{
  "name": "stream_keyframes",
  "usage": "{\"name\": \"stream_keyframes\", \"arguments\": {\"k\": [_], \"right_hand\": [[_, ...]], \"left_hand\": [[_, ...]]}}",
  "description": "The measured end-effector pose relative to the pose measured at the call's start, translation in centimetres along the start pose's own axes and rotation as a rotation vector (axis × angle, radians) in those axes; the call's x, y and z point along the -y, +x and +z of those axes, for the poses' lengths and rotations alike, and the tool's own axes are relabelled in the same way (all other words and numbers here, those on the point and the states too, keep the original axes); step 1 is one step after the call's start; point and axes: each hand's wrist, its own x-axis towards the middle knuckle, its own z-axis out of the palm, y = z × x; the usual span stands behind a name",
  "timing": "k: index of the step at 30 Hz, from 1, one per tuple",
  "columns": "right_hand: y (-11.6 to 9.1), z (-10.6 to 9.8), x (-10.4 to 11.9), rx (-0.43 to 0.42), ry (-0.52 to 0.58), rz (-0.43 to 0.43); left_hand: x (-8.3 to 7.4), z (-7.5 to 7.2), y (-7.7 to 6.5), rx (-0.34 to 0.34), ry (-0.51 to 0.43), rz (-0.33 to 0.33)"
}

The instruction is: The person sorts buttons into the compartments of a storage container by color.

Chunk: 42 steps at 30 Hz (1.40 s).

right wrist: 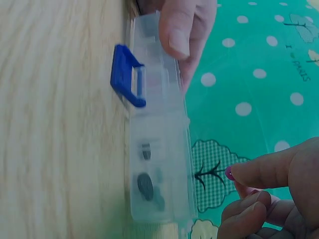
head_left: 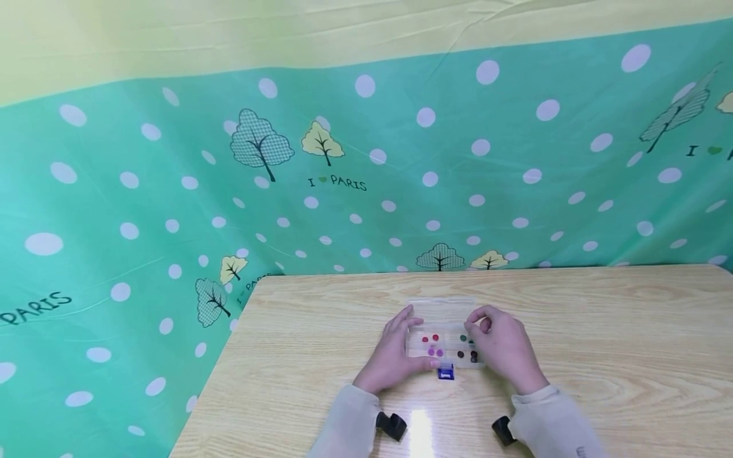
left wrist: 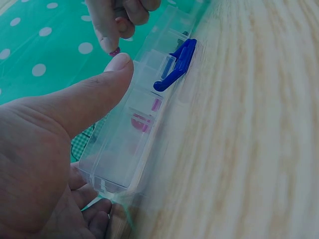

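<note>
A clear plastic compartment box (head_left: 445, 366) stands on the table with its lid (head_left: 443, 309) raised at the back. Spread round its left end, my left hand (head_left: 395, 350) holds it, thumb along the front and fingers behind. Above the right side, my right hand (head_left: 504, 343) pinches a small magenta bead (right wrist: 230, 173) between thumb and forefinger. Red beads (head_left: 435, 338), pink-purple beads (head_left: 439, 352), green beads (head_left: 462, 338) and dark beads (head_left: 460, 354) lie in separate compartments. A blue latch (head_left: 446, 372) hangs at the front, near the left thumb.
The box rests on a light wood-grain table (head_left: 630, 356). Behind and to the left hangs a green cloth (head_left: 343, 242) with white dots and printed trees. A black strap piece (head_left: 392, 426) sits at the left sleeve, another black piece (head_left: 503, 431) at the right.
</note>
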Motion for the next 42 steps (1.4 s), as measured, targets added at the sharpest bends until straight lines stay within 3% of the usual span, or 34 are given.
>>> {"name": "stream_keyframes", "arguments": {"k": [14,42], "right_hand": [[-0.3,2.1,1.0,0.023,-0.003,-0.079],[-0.8,4.9,2.5,0.053,0.035,-0.157]], "left_hand": [[0.0,-0.1,0.0,0.011,0.005,0.024],[0.2,0.0,0.1,0.015,-0.004,0.05]]}}
